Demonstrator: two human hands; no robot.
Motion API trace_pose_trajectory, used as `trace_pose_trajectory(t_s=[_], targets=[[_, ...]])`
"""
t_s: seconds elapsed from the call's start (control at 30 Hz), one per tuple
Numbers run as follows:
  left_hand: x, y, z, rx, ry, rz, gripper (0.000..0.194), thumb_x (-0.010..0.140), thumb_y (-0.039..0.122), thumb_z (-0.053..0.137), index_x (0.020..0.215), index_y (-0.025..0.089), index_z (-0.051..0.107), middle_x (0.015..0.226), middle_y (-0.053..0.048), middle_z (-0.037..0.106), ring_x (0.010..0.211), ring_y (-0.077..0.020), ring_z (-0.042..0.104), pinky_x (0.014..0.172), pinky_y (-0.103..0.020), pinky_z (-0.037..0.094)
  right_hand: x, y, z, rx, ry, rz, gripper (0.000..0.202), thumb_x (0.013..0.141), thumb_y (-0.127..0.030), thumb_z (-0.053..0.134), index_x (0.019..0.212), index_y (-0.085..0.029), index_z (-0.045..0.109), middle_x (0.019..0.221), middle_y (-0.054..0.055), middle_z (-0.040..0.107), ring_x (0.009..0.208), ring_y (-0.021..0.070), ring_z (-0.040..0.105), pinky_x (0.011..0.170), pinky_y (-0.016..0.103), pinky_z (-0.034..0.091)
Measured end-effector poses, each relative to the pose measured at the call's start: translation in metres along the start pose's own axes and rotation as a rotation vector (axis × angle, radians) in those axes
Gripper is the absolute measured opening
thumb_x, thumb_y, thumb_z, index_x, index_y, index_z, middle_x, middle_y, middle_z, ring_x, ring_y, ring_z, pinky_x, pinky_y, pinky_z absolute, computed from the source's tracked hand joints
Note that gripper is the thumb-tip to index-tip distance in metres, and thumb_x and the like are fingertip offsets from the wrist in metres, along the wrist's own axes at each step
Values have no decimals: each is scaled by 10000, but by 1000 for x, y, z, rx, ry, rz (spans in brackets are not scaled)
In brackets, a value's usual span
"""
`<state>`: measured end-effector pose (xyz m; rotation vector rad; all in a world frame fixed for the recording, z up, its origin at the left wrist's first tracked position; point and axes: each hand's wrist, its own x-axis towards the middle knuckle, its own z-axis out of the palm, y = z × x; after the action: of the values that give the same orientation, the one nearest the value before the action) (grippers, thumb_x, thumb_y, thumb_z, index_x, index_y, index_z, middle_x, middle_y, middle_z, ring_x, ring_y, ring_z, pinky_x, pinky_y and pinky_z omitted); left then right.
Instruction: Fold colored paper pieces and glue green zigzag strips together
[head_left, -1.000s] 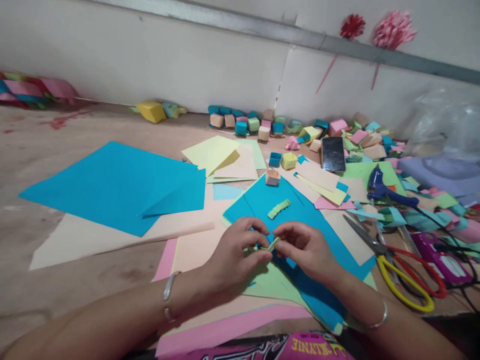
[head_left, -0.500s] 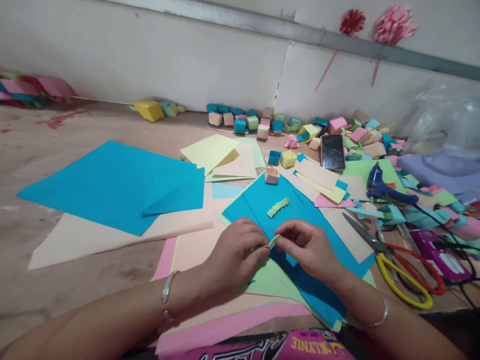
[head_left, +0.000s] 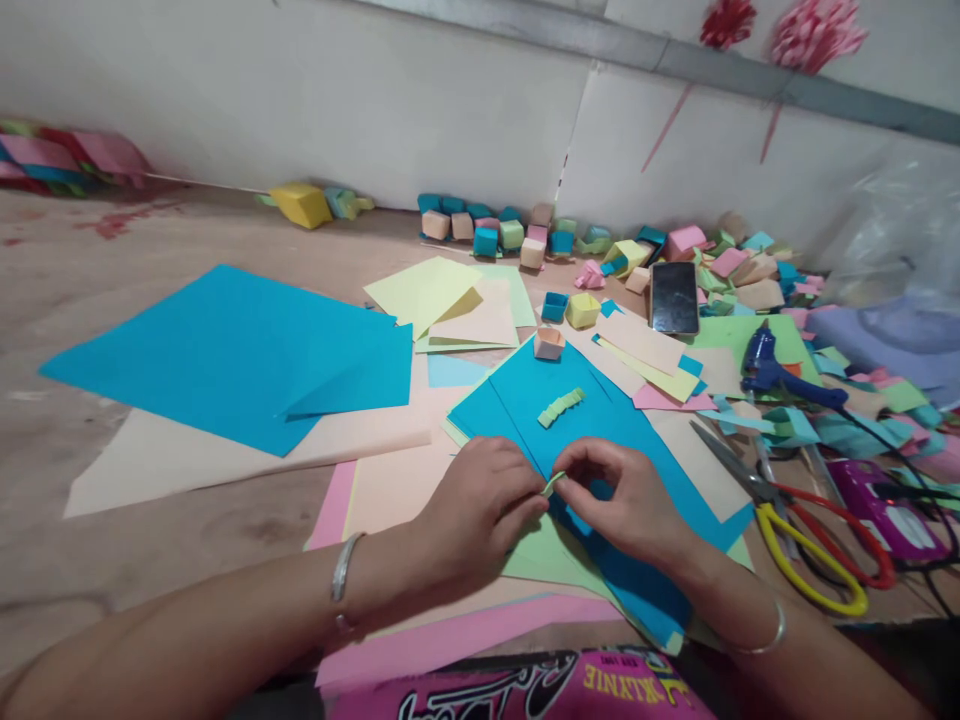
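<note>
A small green paper strip (head_left: 553,484) is pinched between the fingertips of both hands. My left hand (head_left: 484,510) grips its left end, mostly covering it, and my right hand (head_left: 616,492) holds the right end between thumb and forefinger. Beneath the hands lies a stack of blue paper (head_left: 607,440), turned at an angle. On it rests a folded green strip (head_left: 561,408). A small peach paper box (head_left: 550,344) stands at the top corner of the stack, with a blue box (head_left: 554,306) and a yellow box (head_left: 583,310) just behind.
Large blue sheets (head_left: 225,350) lie at the left. To the right are open scissors (head_left: 780,500), a blue glue gun (head_left: 787,380) with a cord, a phone (head_left: 673,298) and a purple device (head_left: 885,510). Small paper boxes (head_left: 511,235) line the wall.
The view has shifted slightly. The fingertips of both hands are closer together, and less of the held green strip shows between them.
</note>
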<state>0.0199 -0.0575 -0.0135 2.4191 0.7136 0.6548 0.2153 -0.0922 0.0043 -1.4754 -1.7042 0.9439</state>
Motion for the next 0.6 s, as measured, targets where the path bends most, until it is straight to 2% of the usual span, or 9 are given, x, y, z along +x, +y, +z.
trace_pose_trajectory(t_s=[0.13,0.3,0.47,0.6], targets=[[0,0,2,-4,8,33,292,974,288,466,751,178,618,718,-40,647,753,-186,551,700,-336,340,-2,-3,-1,-139,4,-71,80,759,-138,565,719,-201,593,632,-18,607,571,109,553,555,220,442],[2,1,4,-10,33,50,291,976,267,456,746,177,609,726,-37,660,741,-178,552,696,-332,341,-6,-2,4,-212,50,-104,99,743,-118,549,707,-206,577,617,-27,590,561,107,549,553,217,426],[2,2,6,9,57,35,297,975,256,453,730,175,599,711,-40,647,756,-187,546,713,-341,351,-8,-1,11,-197,126,-49,100,765,-153,569,845,-198,609,645,-23,600,544,108,537,535,221,434],[2,3,7,-1,91,15,264,963,241,471,746,173,606,736,-43,653,747,-185,535,703,-341,348,-8,-4,13,-244,145,-165,110,805,-129,530,736,-211,557,686,4,594,617,128,536,571,242,427]])
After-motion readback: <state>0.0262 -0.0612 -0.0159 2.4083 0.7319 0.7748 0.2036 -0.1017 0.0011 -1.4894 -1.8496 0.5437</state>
